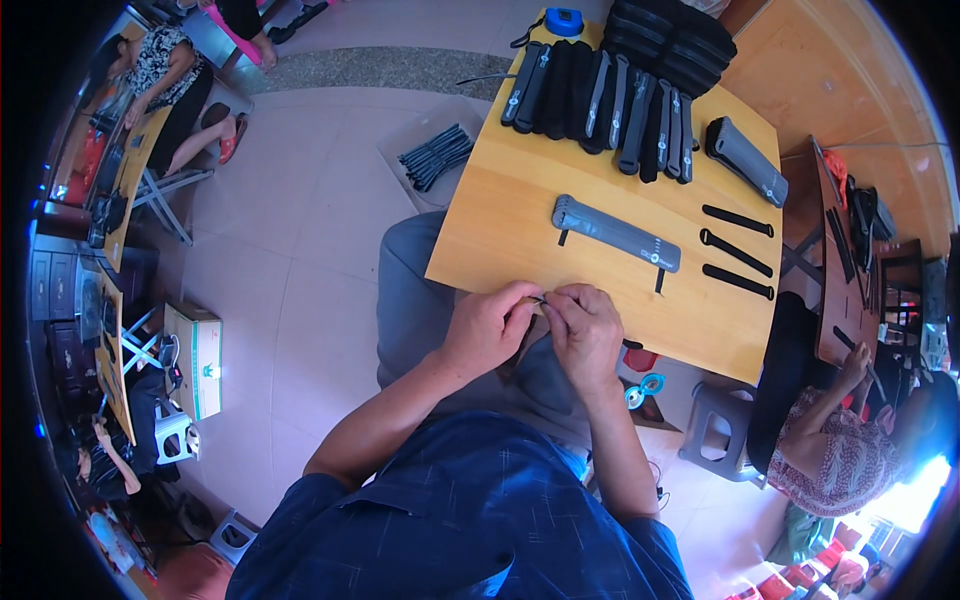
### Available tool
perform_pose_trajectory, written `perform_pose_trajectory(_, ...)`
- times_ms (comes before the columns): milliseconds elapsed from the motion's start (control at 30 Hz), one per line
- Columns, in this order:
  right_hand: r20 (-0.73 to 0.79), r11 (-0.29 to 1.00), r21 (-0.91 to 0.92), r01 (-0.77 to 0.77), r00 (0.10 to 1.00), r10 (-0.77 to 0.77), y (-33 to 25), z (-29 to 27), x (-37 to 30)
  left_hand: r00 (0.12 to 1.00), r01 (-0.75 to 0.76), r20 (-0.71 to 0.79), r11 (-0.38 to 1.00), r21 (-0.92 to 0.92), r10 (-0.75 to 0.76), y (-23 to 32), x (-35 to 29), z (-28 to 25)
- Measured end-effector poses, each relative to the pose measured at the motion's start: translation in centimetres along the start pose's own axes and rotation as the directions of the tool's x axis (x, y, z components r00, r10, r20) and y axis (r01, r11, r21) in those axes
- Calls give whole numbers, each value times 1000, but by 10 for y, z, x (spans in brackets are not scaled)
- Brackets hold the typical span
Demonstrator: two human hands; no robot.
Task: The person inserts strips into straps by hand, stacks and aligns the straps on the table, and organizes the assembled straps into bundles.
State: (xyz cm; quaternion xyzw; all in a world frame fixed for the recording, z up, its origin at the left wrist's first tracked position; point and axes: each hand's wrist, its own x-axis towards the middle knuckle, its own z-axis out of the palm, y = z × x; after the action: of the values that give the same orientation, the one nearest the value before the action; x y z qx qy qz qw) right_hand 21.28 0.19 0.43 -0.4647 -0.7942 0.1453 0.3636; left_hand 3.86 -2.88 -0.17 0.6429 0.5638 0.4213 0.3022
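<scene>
Just over the table's near edge, my left hand [487, 334] and my right hand [587, 336] meet with their fingertips pinched together. Between them shows a small dark piece [540, 299], mostly hidden by the fingers, so its kind cannot be made out. Beyond the hands lies a grey bundle of straps [615, 236] wrapped in a printed sleeve, with two short black strips sticking out beneath it. To its right, three black straps with end loops [737, 252] lie roughly parallel.
Across the wooden table [480, 240] stretches a row of black and grey strap bundles [600, 105], with a black stack [668, 48] behind. Another bundle [746, 160] lies at right, a blue round case [564, 22] at far left. A bin of black straps [436, 158] stands left. Several people sit nearby.
</scene>
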Motion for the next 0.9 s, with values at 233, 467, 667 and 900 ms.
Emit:
perform_pose_trajectory(233, 18, 1000, -5, 14, 1000, -14, -1, -1, 1, 999, 39, -29, 992, 123, -36, 6, 3, -2)
perform_pose_trajectory(467, 33, 999, 5, 33, 999, -33, 2, -2, 3, 988, 70, 113, 952, 299, -108, 16, 15, -14)
perform_pose_trajectory(667, 54, 999, 21, 37, 998, -38, 2, -3, 5, 981, 87, 138, 944, 319, -137, 12, 20, -23)
perform_pose_trajectory(900, 59, 999, 27, 25, 998, -27, 6, -2, 6, 987, 12, 147, 955, 296, -58, 5, 24, -27)
